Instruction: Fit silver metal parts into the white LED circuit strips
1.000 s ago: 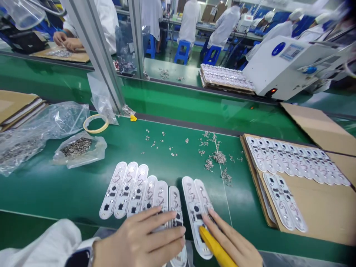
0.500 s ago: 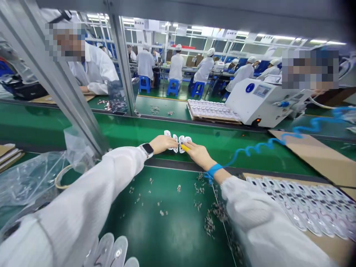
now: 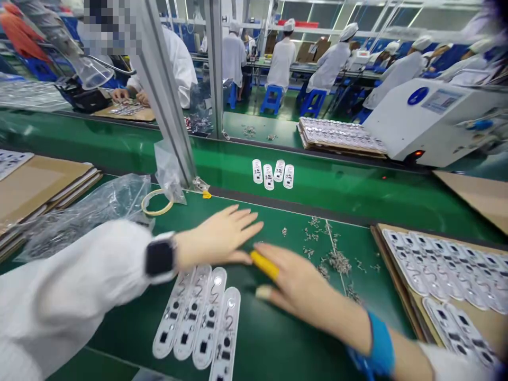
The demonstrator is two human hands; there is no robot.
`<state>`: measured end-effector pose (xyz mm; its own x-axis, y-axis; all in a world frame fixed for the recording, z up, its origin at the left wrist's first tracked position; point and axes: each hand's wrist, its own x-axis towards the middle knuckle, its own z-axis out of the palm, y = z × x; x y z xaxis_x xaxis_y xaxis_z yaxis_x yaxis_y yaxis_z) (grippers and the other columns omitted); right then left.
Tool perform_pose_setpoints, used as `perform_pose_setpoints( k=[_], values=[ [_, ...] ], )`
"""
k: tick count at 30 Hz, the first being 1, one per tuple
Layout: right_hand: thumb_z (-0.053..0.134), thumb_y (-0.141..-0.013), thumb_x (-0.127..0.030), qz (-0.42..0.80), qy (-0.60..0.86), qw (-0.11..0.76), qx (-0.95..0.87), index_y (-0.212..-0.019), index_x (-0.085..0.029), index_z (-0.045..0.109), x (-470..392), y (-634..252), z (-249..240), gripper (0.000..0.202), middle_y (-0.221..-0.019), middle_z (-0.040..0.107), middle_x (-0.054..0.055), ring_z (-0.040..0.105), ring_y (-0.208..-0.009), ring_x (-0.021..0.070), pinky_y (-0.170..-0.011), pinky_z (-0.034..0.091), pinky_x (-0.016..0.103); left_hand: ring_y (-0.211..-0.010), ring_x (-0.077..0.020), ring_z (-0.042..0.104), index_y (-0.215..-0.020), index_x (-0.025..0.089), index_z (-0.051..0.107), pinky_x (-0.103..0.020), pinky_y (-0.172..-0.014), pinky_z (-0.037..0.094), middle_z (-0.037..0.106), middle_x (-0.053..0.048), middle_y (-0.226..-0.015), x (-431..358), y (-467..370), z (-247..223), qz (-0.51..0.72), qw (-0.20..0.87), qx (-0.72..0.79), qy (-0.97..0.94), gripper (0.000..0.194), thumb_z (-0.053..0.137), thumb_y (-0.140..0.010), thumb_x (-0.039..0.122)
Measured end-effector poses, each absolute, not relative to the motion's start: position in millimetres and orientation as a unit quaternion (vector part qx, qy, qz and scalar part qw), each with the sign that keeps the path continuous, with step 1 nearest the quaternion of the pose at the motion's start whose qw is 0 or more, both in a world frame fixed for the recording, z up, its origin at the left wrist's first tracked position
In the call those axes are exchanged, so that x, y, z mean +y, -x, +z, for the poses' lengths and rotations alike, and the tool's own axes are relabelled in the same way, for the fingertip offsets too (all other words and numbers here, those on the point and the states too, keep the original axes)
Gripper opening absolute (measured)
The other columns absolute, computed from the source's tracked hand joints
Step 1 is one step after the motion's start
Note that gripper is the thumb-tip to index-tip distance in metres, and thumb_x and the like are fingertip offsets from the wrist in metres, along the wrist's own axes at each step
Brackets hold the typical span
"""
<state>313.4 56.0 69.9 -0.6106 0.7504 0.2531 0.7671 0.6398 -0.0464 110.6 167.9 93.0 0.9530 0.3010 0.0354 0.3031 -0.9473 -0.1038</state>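
My left hand [image 3: 218, 235], wearing a black watch on its wrist, hovers palm down over the green table with fingers stretched and nothing held. Under its wrist, several long white oval parts [image 3: 206, 330] with dark components and thin wires lie side by side. My right hand [image 3: 293, 275] is right of them, fingers extended and thumb apart, also holding nothing. Its index finger has a yellow wrap [image 3: 264, 265], and a blue band [image 3: 381, 344] circles the wrist. Beyond both hands, several similar white oval parts [image 3: 269, 177] lie on the green conveyor belt [image 3: 337, 185].
Small metal pieces [image 3: 339, 262] are scattered on the table. At right, a cardboard sheet [image 3: 420, 312] bears rows of white parts. A tape roll [image 3: 157, 202] and clear plastic bags [image 3: 95, 211] lie left, beside a metal post [image 3: 170, 100]. Co-workers sit across the line.
Both hands have let go of the white parts on the belt and come back over the table, fingers now spread. The view has turned down, showing more parts near me.
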Motion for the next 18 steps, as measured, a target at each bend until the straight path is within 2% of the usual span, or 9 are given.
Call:
perform_pose_setpoints(
  k=[2, 4, 7, 9, 10, 12, 14, 15, 18],
  values=[
    [0.046, -0.087, -0.060, -0.016, 0.372, 0.135, -0.918, -0.126, -0.008, 0.056, 12.5, -282.4, 63.2, 0.066, -0.132, 0.056, 0.016, 0.054, -0.120, 0.0280, -0.094, 0.051, 0.037, -0.121, -0.0240, 0.052, -0.129, 0.013, 0.050, -0.038, -0.105, 0.034, 0.055, -0.008, -0.132, 118.9, -61.3, 93.7, -0.032, 0.042, -0.125, 0.991, 0.058, 0.042, -0.092, 0.057],
    [0.047, -0.090, -0.052, -0.024, 0.345, 0.147, -0.926, -0.127, -0.016, 0.056, -17.4, -255.8, 47.0, 0.053, -0.137, 0.052, 0.008, 0.053, -0.121, 0.0226, -0.094, 0.050, 0.030, -0.116, -0.0208, 0.055, -0.129, 0.015, 0.051, -0.034, -0.106, 0.034, 0.058, -0.005, -0.130, 80.1, -18.9, 84.4, -0.067, 0.053, -0.118, 0.989, 0.053, 0.039, -0.095, 0.053],
    [0.045, -0.094, -0.042, -0.049, 0.361, 0.170, -0.916, -0.128, -0.022, 0.056, -37.9, -226.0, 16.4, 0.041, -0.137, 0.053, 0.000, 0.055, -0.119, 0.0180, -0.094, 0.049, 0.027, -0.125, -0.0222, 0.048, -0.135, 0.016, 0.045, -0.038, -0.111, 0.029, 0.052, -0.005, -0.136, 40.6, 19.7, 56.8, -0.075, 0.054, -0.150, 0.984, 0.063, 0.042, -0.090, 0.060],
    [0.046, -0.094, -0.039, -0.060, 0.375, 0.167, -0.910, -0.128, -0.021, 0.056, -42.2, -213.6, 2.4, 0.040, -0.137, 0.052, 0.002, 0.056, -0.118, 0.0206, -0.095, 0.049, 0.030, -0.128, -0.0246, 0.045, -0.138, 0.016, 0.041, -0.042, -0.111, 0.031, 0.048, -0.007, -0.139, 23.1, 30.9, 37.3, -0.067, 0.046, -0.184, 0.980, 0.071, 0.045, -0.086, 0.065],
    [0.047, -0.094, -0.037, -0.068, 0.385, 0.172, -0.904, -0.126, -0.020, 0.057, -43.6, -209.6, -1.0, 0.038, -0.137, 0.053, 0.002, 0.057, -0.117, 0.0218, -0.093, 0.050, 0.031, -0.128, -0.0252, 0.045, -0.139, 0.018, 0.040, -0.043, -0.110, 0.032, 0.048, -0.007, -0.139, 16.1, 34.1, 29.1, -0.067, 0.045, -0.204, 0.976, 0.068, 0.048, -0.087, 0.061],
    [0.046, -0.094, -0.032, -0.080, 0.402, 0.188, -0.893, -0.122, -0.019, 0.060, -47.5, -205.2, -2.0, 0.034, -0.135, 0.054, 0.001, 0.060, -0.113, 0.0229, -0.090, 0.053, 0.033, -0.129, -0.0234, 0.045, -0.138, 0.022, 0.042, -0.045, -0.109, 0.033, 0.050, -0.004, -0.138, 4.5, 39.1, 17.1, -0.083, 0.051, -0.224, 0.970, 0.051, 0.053, -0.092, 0.042],
    [0.046, -0.095, -0.030, -0.082, 0.404, 0.201, -0.889, -0.120, -0.021, 0.062, -54.5, -203.3, 0.5, 0.031, -0.132, 0.057, -0.002, 0.062, -0.110, 0.0210, -0.086, 0.056, 0.030, -0.127, -0.0188, 0.047, -0.133, 0.025, 0.048, -0.043, -0.111, 0.031, 0.054, 0.000, -0.134, -4.5, 44.4, 10.3, -0.123, 0.053, -0.208, 0.969, 0.038, 0.046, -0.096, 0.021],
    [0.046, -0.095, -0.029, -0.079, 0.405, 0.211, -0.886, -0.119, -0.021, 0.063, -58.9, -202.2, 1.2, 0.029, -0.129, 0.059, -0.004, 0.063, -0.108, 0.0189, -0.086, 0.056, 0.028, -0.126, -0.0167, 0.048, -0.130, 0.026, 0.051, -0.042, -0.112, 0.030, 0.055, 0.003, -0.132, -8.1, 47.2, 8.0, -0.143, 0.049, -0.190, 0.970, 0.036, 0.041, -0.097, 0.016],
    [0.045, -0.097, -0.028, -0.071, 0.451, 0.291, -0.841, -0.110, -0.022, 0.066, -71.4, -195.4, -3.2, 0.026, -0.112, 0.069, -0.008, 0.068, -0.097, 0.0123, -0.087, 0.055, 0.021, -0.121, -0.0141, 0.053, -0.119, 0.029, 0.061, -0.037, -0.111, 0.034, 0.057, 0.009, -0.129, -15.2, 55.0, 1.4, -0.193, 0.045, -0.142, 0.970, 0.031, 0.038, -0.099, 0.023]
  ],
)
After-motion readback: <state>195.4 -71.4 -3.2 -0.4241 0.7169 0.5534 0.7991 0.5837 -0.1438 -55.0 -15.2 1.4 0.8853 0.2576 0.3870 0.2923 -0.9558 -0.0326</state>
